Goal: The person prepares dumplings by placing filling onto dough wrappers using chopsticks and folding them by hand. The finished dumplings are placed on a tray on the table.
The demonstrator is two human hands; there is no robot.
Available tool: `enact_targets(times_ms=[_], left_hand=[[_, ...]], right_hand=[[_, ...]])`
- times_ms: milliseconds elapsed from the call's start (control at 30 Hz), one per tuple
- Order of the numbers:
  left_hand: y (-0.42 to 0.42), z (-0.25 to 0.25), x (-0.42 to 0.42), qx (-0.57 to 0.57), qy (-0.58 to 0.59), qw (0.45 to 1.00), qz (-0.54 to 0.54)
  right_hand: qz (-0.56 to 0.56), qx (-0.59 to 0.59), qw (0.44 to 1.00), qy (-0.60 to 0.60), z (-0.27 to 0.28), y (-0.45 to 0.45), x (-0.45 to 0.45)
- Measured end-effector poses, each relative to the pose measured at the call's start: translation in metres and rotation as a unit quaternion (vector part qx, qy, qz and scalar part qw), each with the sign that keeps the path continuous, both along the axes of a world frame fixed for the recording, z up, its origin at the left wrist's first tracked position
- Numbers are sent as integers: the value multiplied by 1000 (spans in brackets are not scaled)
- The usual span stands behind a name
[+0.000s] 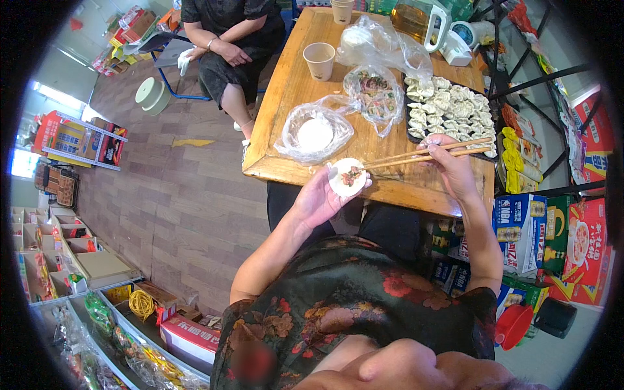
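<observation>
A round dumpling wrapper (347,188) lies flat on my left hand (319,197), with a small heap of meat filling (351,175) at its middle. My right hand (451,168) grips a pair of wooden chopsticks (414,157), their tips at the filling. Just beyond my left hand, a stack of white wrappers (315,135) sits in an open plastic bag. Farther back, a clear bag holds more filling (378,100). Behind my right hand, a black tray (408,114) bears many folded dumplings (451,107) in rows.
On the wooden table (287,97) stand a paper cup (319,61), another plastic bag (368,41) and a pitcher of amber liquid (412,19). A seated person (234,53) is beyond its left edge. Packaged goods (521,234) crowd the right side.
</observation>
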State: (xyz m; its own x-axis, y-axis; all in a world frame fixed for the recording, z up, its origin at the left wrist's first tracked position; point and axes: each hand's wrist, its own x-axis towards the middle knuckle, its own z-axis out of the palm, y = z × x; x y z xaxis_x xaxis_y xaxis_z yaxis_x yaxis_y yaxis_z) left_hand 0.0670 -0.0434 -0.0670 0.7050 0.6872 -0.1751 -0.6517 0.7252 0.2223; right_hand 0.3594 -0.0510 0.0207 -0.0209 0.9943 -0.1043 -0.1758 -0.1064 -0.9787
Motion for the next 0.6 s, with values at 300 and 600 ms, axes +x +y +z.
enact_targets(times_ms=[300, 600], left_hand=[[-5, 9, 7, -4, -41, 998, -48], [-6, 5, 5, -23, -45, 998, -40]], right_hand=[[23, -68, 995, 70, -9, -4, -21], [10, -57, 993, 104, -5, -6, -23]])
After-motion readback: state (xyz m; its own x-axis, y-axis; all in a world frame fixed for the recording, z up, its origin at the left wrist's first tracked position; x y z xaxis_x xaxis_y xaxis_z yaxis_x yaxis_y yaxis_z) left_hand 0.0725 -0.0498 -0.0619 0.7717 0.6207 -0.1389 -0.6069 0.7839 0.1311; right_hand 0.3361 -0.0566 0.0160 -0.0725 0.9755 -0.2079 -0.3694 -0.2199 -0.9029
